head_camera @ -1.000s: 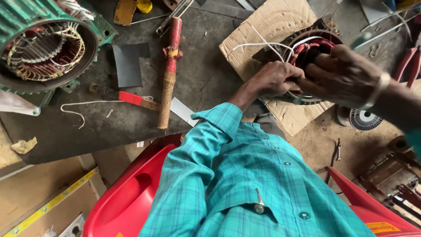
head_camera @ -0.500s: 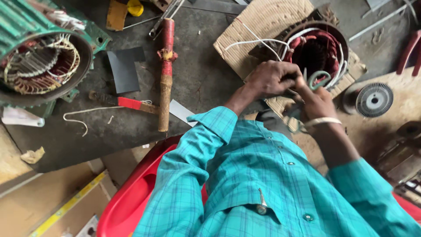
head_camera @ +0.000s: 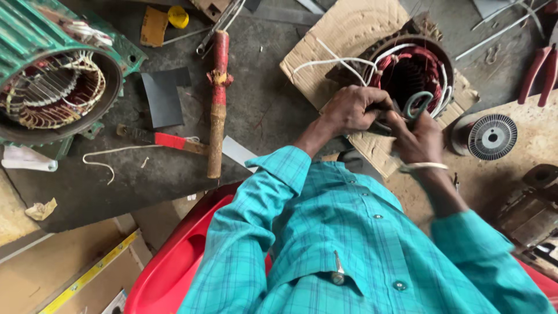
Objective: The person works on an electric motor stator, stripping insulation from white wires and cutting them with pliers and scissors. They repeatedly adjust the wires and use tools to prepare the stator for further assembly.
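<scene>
A motor stator (head_camera: 415,70) with red windings and white leads is shown on a cardboard sheet (head_camera: 343,35). Green-handled scissors (head_camera: 415,104) are gripped by the right hand (head_camera: 415,136) at its rim; the left hand (head_camera: 351,107) is closed beside them, its contents hidden. A wooden-handled tool (head_camera: 217,104) lies well apart.

left hand (head_camera: 353,109) curled; right hand (head_camera: 415,136) fisted, hands touching
</scene>
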